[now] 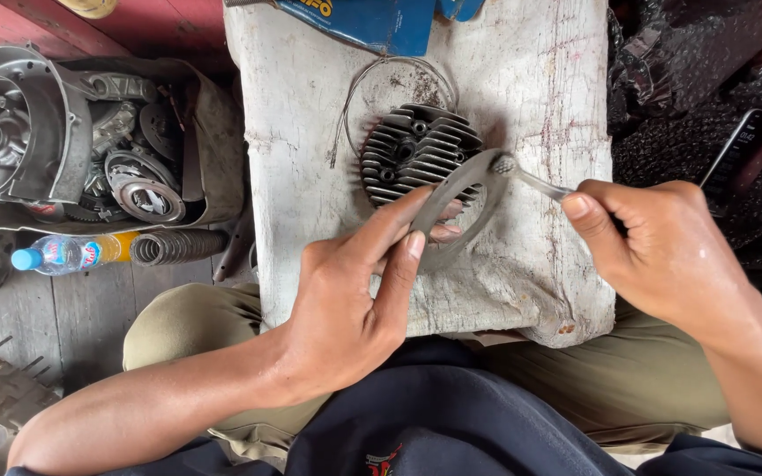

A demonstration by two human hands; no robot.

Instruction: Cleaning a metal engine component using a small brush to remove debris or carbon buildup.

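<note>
Both forearms come in from the bottom corners over knees in olive trousers, bent inward so the hands meet above a dirty white cloth [310, 132] draped over the table.

The left hand [346, 304] is turned palm down, knuckles toward the camera. Its thumb and forefinger stretch forward and pinch a flat grey metal ring [451, 196] by its near rim, with the other fingertips showing pink through the ring's opening. The right hand [663, 256] is curled closed, thumb pressed on top, around the handle of a thin metal tool [531, 181]. The tool's small rounded tip touches the ring's upper edge.

The ring is thin, dull and smooth, held tilted just above the cloth. Just behind it on the cloth sits a dark finned cylinder head [403, 150], with a loop of thin wire [363, 84] curving around its far side.

Farther left, on the floor, lie a plastic bottle [72, 253], a coiled spring [178, 247] and a tray of grey engine casings [28, 123].
</note>
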